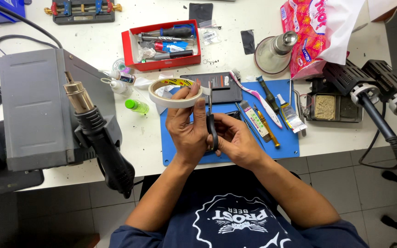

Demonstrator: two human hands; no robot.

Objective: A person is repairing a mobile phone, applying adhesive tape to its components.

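My left hand (187, 126) holds a white roll of tape (174, 93) up over the blue mat (281, 138), thumb and fingers gripping its rim. A short strip of tape is pulled out to the right of the roll. My right hand (235, 138) grips the black handles of scissors (211, 120), whose blades point up at that strip. Both hands touch each other above the mat's near half. A dark phone (224, 87) lies flat on the mat just behind the roll.
A grey hot-air station (35, 108) with its nozzle wand (97, 133) stands at left. A red tray of tools (161, 43) sits behind. On the mat's right lie a toothbrush (256, 96), a screwdriver and tubes. Soldering tools (373, 96) sit at right, with a small green bottle (136, 106) left of the mat.
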